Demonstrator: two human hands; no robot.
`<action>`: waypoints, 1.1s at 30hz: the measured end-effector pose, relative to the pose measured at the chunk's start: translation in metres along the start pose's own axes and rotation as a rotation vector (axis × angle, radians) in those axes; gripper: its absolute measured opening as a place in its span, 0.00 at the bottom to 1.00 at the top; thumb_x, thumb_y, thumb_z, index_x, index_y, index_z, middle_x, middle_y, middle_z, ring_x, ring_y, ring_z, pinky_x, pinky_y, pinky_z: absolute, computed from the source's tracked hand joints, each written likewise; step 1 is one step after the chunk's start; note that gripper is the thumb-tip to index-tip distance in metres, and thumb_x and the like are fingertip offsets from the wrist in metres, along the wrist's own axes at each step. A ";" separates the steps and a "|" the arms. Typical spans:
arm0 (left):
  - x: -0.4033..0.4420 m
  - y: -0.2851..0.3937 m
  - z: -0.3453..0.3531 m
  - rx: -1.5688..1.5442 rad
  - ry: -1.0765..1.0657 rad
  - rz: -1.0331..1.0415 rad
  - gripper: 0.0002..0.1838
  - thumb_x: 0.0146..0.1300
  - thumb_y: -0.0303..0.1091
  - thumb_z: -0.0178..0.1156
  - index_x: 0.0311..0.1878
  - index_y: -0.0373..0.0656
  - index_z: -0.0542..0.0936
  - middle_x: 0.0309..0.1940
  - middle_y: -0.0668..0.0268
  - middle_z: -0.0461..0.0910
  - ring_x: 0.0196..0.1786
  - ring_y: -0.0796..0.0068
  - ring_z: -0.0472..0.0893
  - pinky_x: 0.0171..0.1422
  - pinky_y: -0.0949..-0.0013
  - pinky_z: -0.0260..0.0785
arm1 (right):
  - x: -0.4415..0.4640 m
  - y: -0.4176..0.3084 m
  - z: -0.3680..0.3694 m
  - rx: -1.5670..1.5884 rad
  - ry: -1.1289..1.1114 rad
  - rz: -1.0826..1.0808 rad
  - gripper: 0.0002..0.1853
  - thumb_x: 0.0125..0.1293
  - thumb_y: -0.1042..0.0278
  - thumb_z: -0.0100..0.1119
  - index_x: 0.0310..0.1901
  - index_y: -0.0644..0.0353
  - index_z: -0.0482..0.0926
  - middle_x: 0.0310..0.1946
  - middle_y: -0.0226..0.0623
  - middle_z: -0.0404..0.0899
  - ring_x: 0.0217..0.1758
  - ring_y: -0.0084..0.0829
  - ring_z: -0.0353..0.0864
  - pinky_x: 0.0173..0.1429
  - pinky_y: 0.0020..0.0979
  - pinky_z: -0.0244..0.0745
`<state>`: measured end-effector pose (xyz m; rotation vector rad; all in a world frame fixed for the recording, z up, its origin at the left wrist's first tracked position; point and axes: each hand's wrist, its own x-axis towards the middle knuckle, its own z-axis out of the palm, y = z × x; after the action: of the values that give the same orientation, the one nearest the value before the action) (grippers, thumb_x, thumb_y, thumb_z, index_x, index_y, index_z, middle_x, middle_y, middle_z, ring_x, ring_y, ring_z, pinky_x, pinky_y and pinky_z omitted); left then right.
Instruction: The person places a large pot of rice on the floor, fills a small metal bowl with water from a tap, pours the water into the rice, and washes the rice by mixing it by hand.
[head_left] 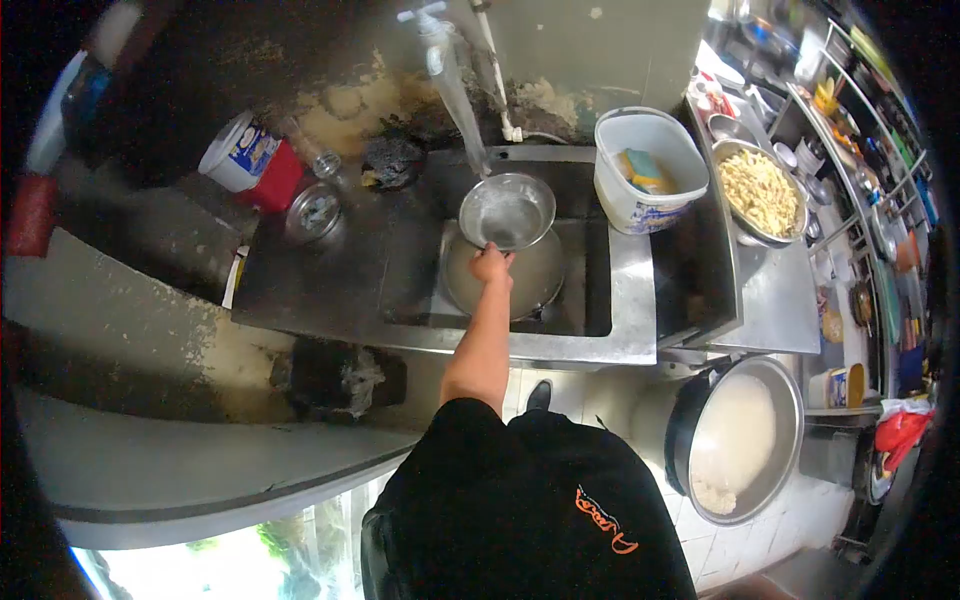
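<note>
My left hand [491,264] is closed on the near rim of a metal bowl [508,212]. The bowl is under the spout of the tap [462,95], and its inside looks wet. Below it in the sink [597,290] sits a larger round metal basin [548,275] with cloudy liquid in it, partly covered by the bowl and my forearm. My right hand does not show.
A white tub [650,185] with sponges stands right of the sink. Beyond it is a bowl of pale cut food [762,192]. A large pot [795,450] holding whitish liquid is at lower right. On the left are a red-and-white container [258,165] and a glass jar [314,212].
</note>
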<state>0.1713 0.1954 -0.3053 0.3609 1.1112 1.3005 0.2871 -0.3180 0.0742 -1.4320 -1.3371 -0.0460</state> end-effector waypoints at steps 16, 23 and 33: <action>0.001 -0.011 -0.009 0.030 0.030 0.040 0.18 0.55 0.29 0.51 0.49 0.30 0.65 0.47 0.51 0.68 0.46 0.57 0.73 0.44 0.50 0.74 | -0.260 0.186 -0.013 -0.463 -0.284 1.257 0.23 0.59 0.67 0.55 0.54 0.68 0.68 0.23 0.37 0.74 0.25 0.25 0.72 0.30 0.26 0.68; 0.005 -0.015 -0.017 0.105 -0.057 0.017 0.22 0.59 0.30 0.48 0.57 0.38 0.60 0.53 0.56 0.66 0.50 0.57 0.72 0.51 0.51 0.71 | -0.349 0.184 0.014 -0.128 -0.072 1.466 0.22 0.59 0.66 0.56 0.51 0.73 0.69 0.21 0.39 0.75 0.19 0.23 0.73 0.19 0.22 0.68; -0.036 0.016 -0.006 0.170 0.005 0.030 0.17 0.56 0.28 0.51 0.49 0.32 0.67 0.48 0.54 0.69 0.47 0.63 0.71 0.45 0.55 0.73 | -0.352 0.203 0.004 -0.118 0.040 1.447 0.21 0.59 0.67 0.52 0.50 0.73 0.70 0.22 0.40 0.76 0.21 0.23 0.73 0.20 0.22 0.67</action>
<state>0.1617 0.1664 -0.2806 0.5025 1.2284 1.2366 0.3029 -0.4957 -0.2906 -2.1637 -0.0281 0.7873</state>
